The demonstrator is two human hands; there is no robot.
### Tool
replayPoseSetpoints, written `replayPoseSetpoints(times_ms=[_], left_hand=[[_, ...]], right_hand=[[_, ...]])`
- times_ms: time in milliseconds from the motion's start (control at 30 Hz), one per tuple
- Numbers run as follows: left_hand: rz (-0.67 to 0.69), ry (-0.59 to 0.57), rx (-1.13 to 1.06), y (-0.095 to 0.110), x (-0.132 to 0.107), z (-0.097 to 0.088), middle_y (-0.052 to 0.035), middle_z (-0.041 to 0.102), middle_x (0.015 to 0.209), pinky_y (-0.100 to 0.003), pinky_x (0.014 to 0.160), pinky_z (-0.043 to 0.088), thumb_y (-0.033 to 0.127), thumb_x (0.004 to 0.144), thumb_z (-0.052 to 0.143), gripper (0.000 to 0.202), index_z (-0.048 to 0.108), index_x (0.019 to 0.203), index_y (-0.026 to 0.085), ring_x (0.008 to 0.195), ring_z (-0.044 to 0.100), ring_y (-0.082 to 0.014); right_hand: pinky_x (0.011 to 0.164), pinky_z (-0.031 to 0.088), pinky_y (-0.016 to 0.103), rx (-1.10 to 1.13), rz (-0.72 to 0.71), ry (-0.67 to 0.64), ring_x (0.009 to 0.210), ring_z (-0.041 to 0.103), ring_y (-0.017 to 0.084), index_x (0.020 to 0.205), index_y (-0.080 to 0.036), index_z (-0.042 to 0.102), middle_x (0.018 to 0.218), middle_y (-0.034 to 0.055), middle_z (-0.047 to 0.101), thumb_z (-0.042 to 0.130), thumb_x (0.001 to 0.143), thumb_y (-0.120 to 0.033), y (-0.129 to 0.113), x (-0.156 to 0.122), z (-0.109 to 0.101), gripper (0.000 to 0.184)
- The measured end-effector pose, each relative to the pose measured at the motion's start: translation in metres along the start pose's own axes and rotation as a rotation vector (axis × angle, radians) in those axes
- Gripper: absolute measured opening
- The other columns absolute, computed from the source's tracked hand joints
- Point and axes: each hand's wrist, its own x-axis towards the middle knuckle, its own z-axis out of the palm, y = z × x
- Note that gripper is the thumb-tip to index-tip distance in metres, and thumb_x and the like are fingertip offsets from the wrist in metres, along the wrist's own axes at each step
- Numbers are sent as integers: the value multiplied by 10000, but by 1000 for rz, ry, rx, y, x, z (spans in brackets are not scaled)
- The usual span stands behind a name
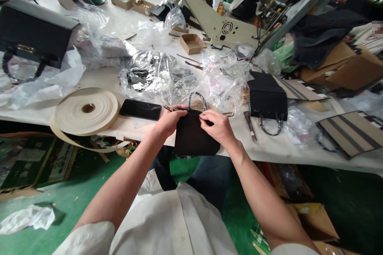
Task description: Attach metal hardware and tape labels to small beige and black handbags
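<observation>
**Black panel at the table's near edge, both hands on it**

You have the flat, matte-black bag panel (196, 139) at the centre of the clock, its lower end out past the near edge of the white-covered worktable (269, 150). Probably kept there so your fingers can get at front and back alike.

Left hand (171, 118), 10 o'clock: clamped on the panel's upper corner, thumb on the face, fingers behind. Reads as the steadying hand.

Right hand (218, 125), 1 o'clock: thumb and forefinger drawn together at the upper edge. Looks like the fine-work hand; cannot tell what, if anything, sits between the tips.

At 12, an arched dark handle wrapped in clear plastic (196, 93) stands above the panel, the wrap likely there against scratches. A slim gold-toned metal bar (228, 114) pokes out beyond your right hand.

At 9 to 10 o'clock, the black smartphone (140, 109) lies flat, with the large cream coil of tape (98, 107) farther out, both clear of your forearm.

At 3, a narrow dark hand tool (250, 126) lies near your right hand, presumably for a short reach. Just past it, a black bag body with a plastic-wrapped handle (268, 101).
</observation>
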Motion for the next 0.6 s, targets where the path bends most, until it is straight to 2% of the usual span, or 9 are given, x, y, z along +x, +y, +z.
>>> replayPoseSetpoints(times_ms=[67,233,333,433,600], left_hand=[[4,4,5,0,0,0,-64,795,877,-270,713,545,134,700,873,341,794,1031,157,792,723,-193],[18,-3,12,-1,-2,0,-72,795,875,-273,738,557,138,714,858,324,780,1028,149,804,725,-194],[32,2,23,-1,-4,2,-62,787,864,-279,736,553,141,710,870,315,779,1011,158,796,722,-197],[41,14,40,0,-4,3,-61,785,861,-279,720,540,148,711,879,321,783,1017,162,787,716,-198],[31,-1,51,0,-2,3,-60,784,856,-276,709,525,149,719,849,300,786,1012,160,779,702,-193]], right_hand=[[892,667,394,-15,13,2,957,809,240,981,-240,789,1074,83,834,657,1056,-120,-3,-2,1,193],[911,673,392,25,11,-96,996,820,242,989,-248,826,1140,81,843,651,1071,-153,-4,-1,-5,216],[919,680,400,22,39,-71,1013,826,247,998,-258,836,1144,79,850,670,1070,-177,-4,0,-6,198],[913,673,391,-18,58,-57,1001,821,243,986,-260,819,1124,72,850,688,1058,-177,-4,0,-6,172],[872,640,362,-80,20,-112,946,795,223,916,-254,771,1085,63,835,673,1047,-145,-1,3,-7,197]])
